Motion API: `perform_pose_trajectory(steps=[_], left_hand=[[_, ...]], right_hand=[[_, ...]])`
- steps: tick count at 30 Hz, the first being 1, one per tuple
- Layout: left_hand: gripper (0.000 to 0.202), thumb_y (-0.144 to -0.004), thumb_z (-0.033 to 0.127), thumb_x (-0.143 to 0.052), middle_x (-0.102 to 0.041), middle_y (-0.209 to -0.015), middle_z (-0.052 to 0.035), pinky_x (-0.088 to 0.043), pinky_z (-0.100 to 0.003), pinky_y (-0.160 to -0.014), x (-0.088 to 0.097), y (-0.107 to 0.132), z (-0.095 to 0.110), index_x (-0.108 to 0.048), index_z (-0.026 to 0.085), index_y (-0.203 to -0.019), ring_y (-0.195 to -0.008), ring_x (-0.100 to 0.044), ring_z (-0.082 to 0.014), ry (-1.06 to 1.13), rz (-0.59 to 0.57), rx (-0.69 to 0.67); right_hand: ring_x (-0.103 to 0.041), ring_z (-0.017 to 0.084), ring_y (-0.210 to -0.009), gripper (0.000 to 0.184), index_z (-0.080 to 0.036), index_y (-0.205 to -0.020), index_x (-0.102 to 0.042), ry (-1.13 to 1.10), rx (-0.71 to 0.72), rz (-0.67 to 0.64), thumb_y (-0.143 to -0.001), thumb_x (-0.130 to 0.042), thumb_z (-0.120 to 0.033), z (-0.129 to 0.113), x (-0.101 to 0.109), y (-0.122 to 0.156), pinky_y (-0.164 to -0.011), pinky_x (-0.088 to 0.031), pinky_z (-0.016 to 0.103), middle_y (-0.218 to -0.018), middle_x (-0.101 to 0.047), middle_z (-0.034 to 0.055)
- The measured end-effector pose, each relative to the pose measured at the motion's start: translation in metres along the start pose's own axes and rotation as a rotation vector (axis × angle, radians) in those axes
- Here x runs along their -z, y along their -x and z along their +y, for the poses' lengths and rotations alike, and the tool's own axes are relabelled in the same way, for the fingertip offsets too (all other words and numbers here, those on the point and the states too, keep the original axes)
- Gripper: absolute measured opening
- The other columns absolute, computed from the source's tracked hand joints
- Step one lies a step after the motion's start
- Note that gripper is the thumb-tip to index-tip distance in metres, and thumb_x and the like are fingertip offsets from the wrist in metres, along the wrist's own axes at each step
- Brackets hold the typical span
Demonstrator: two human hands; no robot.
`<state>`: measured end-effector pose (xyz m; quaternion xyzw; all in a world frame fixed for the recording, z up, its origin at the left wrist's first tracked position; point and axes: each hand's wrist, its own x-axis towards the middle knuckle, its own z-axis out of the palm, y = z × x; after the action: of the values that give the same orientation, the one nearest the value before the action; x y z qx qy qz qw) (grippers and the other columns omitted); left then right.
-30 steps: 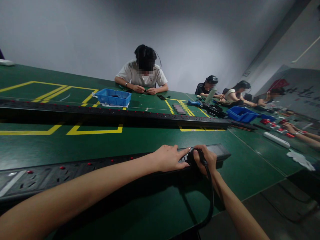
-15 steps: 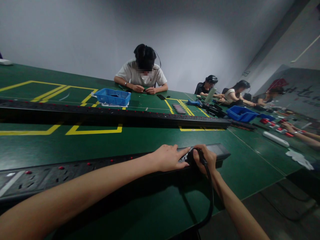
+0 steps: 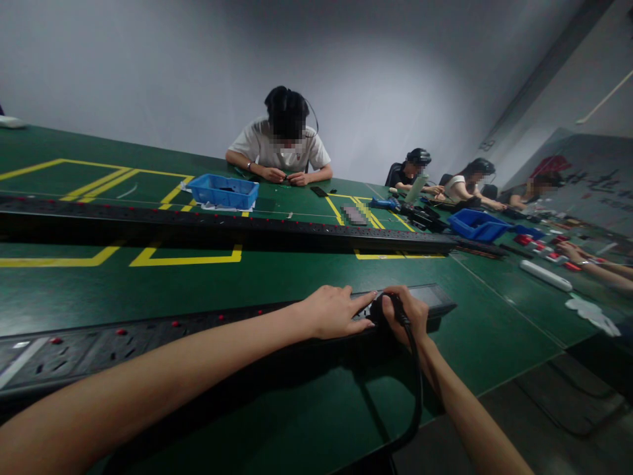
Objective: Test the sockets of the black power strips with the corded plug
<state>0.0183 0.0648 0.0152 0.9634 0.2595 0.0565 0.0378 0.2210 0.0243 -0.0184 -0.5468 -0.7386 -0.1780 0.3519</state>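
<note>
A long black power strip [image 3: 99, 349] with sockets and red buttons lies slantwise across the near table, its grey end section at the right. My right hand [image 3: 408, 313] is closed round a black power plug [image 3: 380, 309] at the strip's right part. From the plug a thick black cable [image 3: 418, 382] hangs down and curves toward the table edge. My left hand [image 3: 336, 313] lies on the strip just left of the plug, thumb and index finger spread apart toward it. Whether the plug's pins are inside a socket is hidden.
A second long black strip [image 3: 222, 227] crosses the green table [image 3: 297, 277] farther back. Beyond it stand a blue tray [image 3: 225, 191] and a person in a white shirt. To the right are a blue bin [image 3: 477, 225], a white bar [image 3: 545, 276] and a white glove [image 3: 592, 313].
Almost nothing differs. Both hands, the plug and the power strip keep their places.
</note>
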Motion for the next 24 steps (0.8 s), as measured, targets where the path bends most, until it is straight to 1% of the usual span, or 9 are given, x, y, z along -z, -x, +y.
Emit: perform_pose_trajectory(steps=[7, 13, 16, 18, 20, 22, 24], left_hand=[[0.062, -0.084, 0.061, -0.013, -0.052, -0.110, -0.0122, -0.043, -0.038, -0.073, 0.000, -0.001, -0.003, -0.014, 0.031, -0.137, -0.091, -0.057, -0.0287, 0.090, -0.037, 0.007], [0.054, -0.087, 0.054, -0.014, -0.051, -0.114, -0.0099, -0.043, -0.039, -0.076, 0.003, -0.003, -0.005, -0.013, 0.032, -0.137, -0.095, -0.056, -0.0267, 0.152, -0.096, 0.004], [0.053, -0.088, 0.052, -0.017, -0.051, -0.116, -0.0096, -0.043, -0.040, -0.077, 0.006, -0.004, -0.008, -0.013, 0.033, -0.137, -0.099, -0.054, -0.0269, 0.214, -0.145, 0.005], [0.052, -0.088, 0.050, -0.021, -0.049, -0.120, -0.0083, -0.041, -0.041, -0.080, 0.007, -0.006, -0.012, -0.014, 0.033, -0.136, -0.104, -0.052, -0.0265, 0.291, -0.185, 0.004], [0.052, -0.087, 0.046, -0.028, -0.044, -0.128, -0.0061, -0.038, -0.039, -0.088, 0.006, -0.010, -0.018, -0.018, 0.031, -0.136, -0.112, -0.046, -0.0243, 0.422, -0.199, -0.030], [0.053, -0.086, 0.039, -0.037, -0.038, -0.135, -0.0032, -0.031, -0.034, -0.096, 0.003, -0.015, -0.025, -0.023, 0.027, -0.135, -0.120, -0.038, -0.0200, 0.600, -0.202, -0.098], [0.054, -0.083, 0.032, -0.042, -0.036, -0.137, -0.0008, -0.027, -0.029, -0.100, 0.002, -0.019, -0.031, -0.027, 0.023, -0.134, -0.122, -0.035, -0.0160, 0.773, -0.221, -0.145]], right_hand=[[-0.055, 0.010, -0.051, 0.014, -0.020, -0.084, -0.055, 0.008, -0.009, 0.008, -0.080, -0.047, -0.031, 0.000, 0.000, 0.001, -0.051, -0.040, 0.021, -0.066, -0.062, -0.0005], [-0.055, 0.010, -0.051, 0.013, -0.020, -0.085, -0.055, 0.010, -0.010, -0.001, -0.081, -0.047, -0.030, 0.001, -0.001, 0.001, -0.052, -0.040, 0.021, -0.066, -0.062, -0.0003], [-0.055, 0.010, -0.050, 0.014, -0.020, -0.085, -0.055, 0.008, -0.013, -0.005, -0.080, -0.047, -0.030, 0.002, -0.001, 0.002, -0.052, -0.040, 0.021, -0.065, -0.061, -0.0005], [-0.055, 0.010, -0.051, 0.014, -0.020, -0.085, -0.055, 0.005, -0.016, -0.007, -0.081, -0.046, -0.030, 0.002, -0.001, 0.002, -0.052, -0.040, 0.021, -0.065, -0.062, -0.0004], [-0.055, 0.010, -0.051, 0.014, -0.020, -0.084, -0.054, 0.001, -0.020, -0.010, -0.081, -0.046, -0.031, 0.001, -0.001, 0.001, -0.052, -0.040, 0.021, -0.066, -0.062, -0.0004], [-0.055, 0.010, -0.051, 0.014, -0.020, -0.084, -0.054, -0.002, -0.025, -0.014, -0.081, -0.046, -0.031, 0.000, 0.000, 0.001, -0.052, -0.040, 0.021, -0.065, -0.061, -0.0006], [-0.055, 0.010, -0.051, 0.014, -0.020, -0.084, -0.054, 0.000, -0.031, -0.017, -0.081, -0.046, -0.031, -0.001, 0.000, 0.001, -0.051, -0.040, 0.021, -0.065, -0.061, -0.0006]])
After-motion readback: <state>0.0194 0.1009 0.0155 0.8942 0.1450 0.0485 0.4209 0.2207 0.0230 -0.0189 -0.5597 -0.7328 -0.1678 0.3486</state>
